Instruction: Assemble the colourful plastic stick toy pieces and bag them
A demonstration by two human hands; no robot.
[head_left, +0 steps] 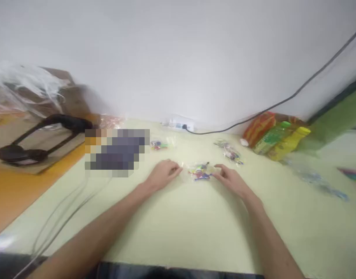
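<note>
Much bare table [172, 224] at your near edge [178, 266]; one bag [199, 171], left hand [164, 173] pinching its end, right hand [232, 181] grip unclear

Cam: single head-mtd unit, worn by the person. Viewpoint: above near edge of table [172, 224], approx. on body midline. Facing: fwd & down, toward wall [178, 58]. Wall fills upper frame; tabletop takes mid & lower frame, near edge running along btm. Range: close. Left forearm [108, 221] enters lower L of frame, right forearm [268, 232] lower R, both large in foregnd; left hand [163, 173] & right hand [230, 179] sit just below frame ctr. FOV: wide. Img ht squeezed by 1/4; blur toward R edge.
</note>
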